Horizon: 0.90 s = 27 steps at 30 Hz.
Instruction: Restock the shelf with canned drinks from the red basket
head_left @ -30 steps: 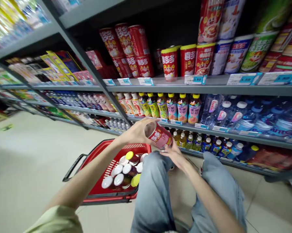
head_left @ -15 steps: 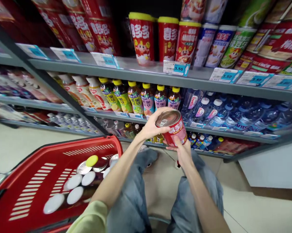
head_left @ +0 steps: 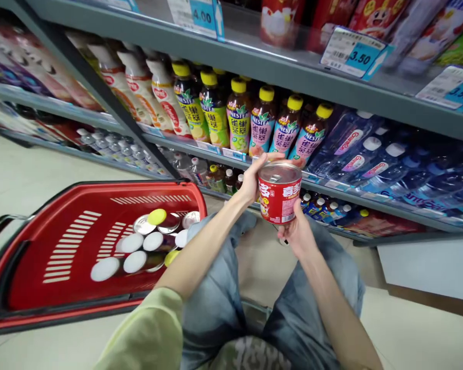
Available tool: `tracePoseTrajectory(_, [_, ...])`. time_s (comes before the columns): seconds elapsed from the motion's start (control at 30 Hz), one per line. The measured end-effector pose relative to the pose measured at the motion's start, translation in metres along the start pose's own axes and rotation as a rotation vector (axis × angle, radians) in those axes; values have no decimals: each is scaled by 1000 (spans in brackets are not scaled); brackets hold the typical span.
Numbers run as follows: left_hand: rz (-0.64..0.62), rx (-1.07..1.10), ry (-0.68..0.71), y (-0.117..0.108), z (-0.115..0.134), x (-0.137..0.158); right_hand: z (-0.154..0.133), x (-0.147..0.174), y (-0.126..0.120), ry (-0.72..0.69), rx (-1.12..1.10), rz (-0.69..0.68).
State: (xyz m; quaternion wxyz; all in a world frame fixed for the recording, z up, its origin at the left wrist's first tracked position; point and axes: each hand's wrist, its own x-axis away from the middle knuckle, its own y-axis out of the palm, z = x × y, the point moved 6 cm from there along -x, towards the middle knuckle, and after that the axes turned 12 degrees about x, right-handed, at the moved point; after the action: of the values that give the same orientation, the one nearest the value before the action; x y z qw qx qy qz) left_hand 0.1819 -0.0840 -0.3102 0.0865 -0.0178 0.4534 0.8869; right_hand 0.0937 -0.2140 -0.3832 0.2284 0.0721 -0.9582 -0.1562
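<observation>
Nearest: your left sleeve [head_left: 150, 329], then your jeans [head_left: 211, 303], knees apart. The can [head_left: 280, 198], red with a bare metal lid, is in midair past your knees, near upright, lid up. It sits this side of the drinks shelf [head_left: 404, 215] front edge, well right of the basket.

Left hand [head_left: 252, 180]: clamped on the can's left and back, fingertips showing past the lid's far rim. Right hand [head_left: 300, 231]: also clamped on it, lower right, thumb on the side, fingers curling toward the base. I can't see how far under they go.

Step in hand reads as steadying and turning the can. Let the right hand carry the weight from below and the left do the rolling; shift one hand at a time. Keep your right thumb clear of the print. The wall is likely smooth and stiff, so use firm, even pressure. Turn it a bit nearer you so your left knuckles don't knock the tea bottles [head_left: 260, 123].

Basket [head_left: 31, 252]: left of your knees, lidded jars [head_left: 133, 262] toward its right end. Mind your left forearm by that corner.

Farther: tea bottles lined along the drinks shelf's front edge, water bottles [head_left: 349, 149] right of them. Above, the upper shelf [head_left: 246, 59] with price tags [head_left: 356, 54] on its front edge.
</observation>
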Motion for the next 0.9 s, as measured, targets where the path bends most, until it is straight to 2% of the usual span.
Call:
tracePoseTrajectory(0.13, [15, 41, -133, -15, -10, -9, 4, 2, 13, 69, -115, -85])
tracePoseTrajectory(0.27, [-94, 89, -369, -17, -27, -15, 13, 6, 22, 184, -177, -217])
tracePoseTrajectory(0.4, [-149, 103, -537, -19, -41, -12, 21, 6, 20, 209, -195, -237])
tracePoseTrajectory(0.47, [-166, 108, -534, -18, -43, -9, 21, 5, 18, 208, -194, -234])
tracePoseTrajectory(0.57, [-141, 92, -450, -13, -41, -3, 15, 1, 10, 168, -200, -179])
tracePoseTrajectory(0.67, [2, 26, -334, -11, -40, 6, 9, -2, -1, 149, -163, -92])
tracePoseTrajectory(0.77, [175, -48, -269, -14, -43, 18, 13, -6, -7, 195, -127, -40])
tracePoseTrajectory(0.9, [319, -236, -237, -30, -52, 24, 24, -24, -13, 133, -225, 169])
